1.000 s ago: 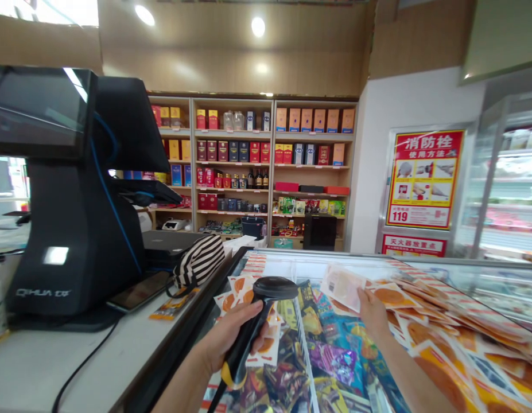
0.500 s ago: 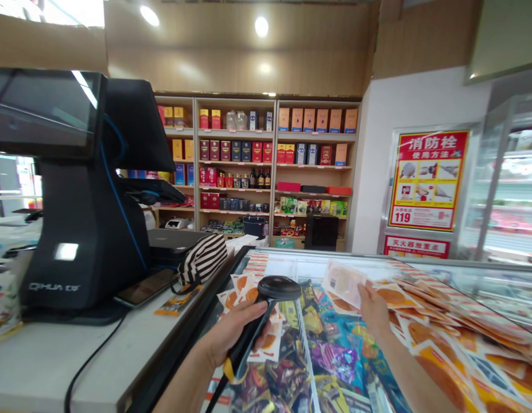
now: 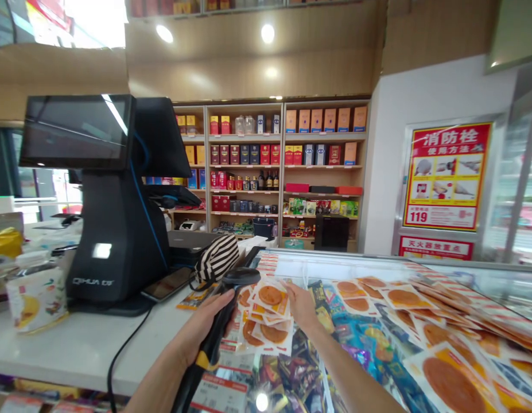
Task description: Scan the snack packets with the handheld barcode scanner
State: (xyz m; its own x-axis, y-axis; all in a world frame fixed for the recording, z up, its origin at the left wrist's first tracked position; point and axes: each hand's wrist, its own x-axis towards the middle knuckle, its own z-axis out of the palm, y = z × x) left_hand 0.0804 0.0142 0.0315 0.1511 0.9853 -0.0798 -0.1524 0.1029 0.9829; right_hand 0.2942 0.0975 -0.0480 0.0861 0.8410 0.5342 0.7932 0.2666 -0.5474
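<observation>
My left hand [image 3: 201, 324] is wrapped round the handle of a black barcode scanner [image 3: 241, 277] with a yellow trim, its head pointing right. My right hand [image 3: 302, 304] pinches the right edge of a flat clear packet [image 3: 271, 295] with a round orange-brown slice inside. This packet is over a small pile of similar packets [image 3: 272, 334] on the glass top, just right of the scanner. A larger spread of the same packets [image 3: 449, 376] covers the right side. Colourful wrapped snacks [image 3: 287, 373] show below the glass.
A black cash register [image 3: 119, 229] stands on the white counter [image 3: 89, 350] at left, its cable trailing forward. Near it are a phone [image 3: 171, 285], a striped pouch [image 3: 218, 255] and a white patterned bag [image 3: 37, 301]. Stocked shelves [image 3: 284, 172] line the back wall.
My right hand has moved left, bringing the packet from mid-case to the small pile; its slice side now faces me. The scanner has shifted left and the view has turned slightly left.
</observation>
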